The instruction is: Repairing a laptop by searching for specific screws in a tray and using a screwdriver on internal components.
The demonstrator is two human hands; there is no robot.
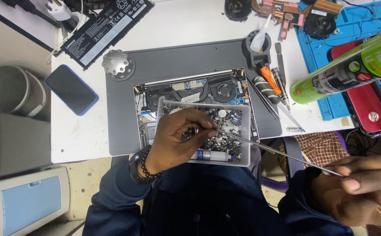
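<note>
My left hand [179, 140] reaches into a clear plastic tray [247, 131] filled with several small screws and parts, its fingertips pinched together at the tip of a long thin metal rod [278, 153]. My right hand [359, 190], at the lower right close to the camera, grips the other end of that rod. The tray rests on an opened laptop [190, 87] with its fan and board exposed, lying on a grey mat [120, 118]. A small white and blue tube [212, 155] lies in the tray near my left hand.
A green spray can [348, 65] juts in at right over a red laptop [374, 113]. Screwdrivers and tweezers [271, 85] lie right of the opened laptop. A battery pack [103, 28], a round metal knob [118, 63] and a phone [71, 89] sit at left. Fans and heat pipes [286, 13] lie on top.
</note>
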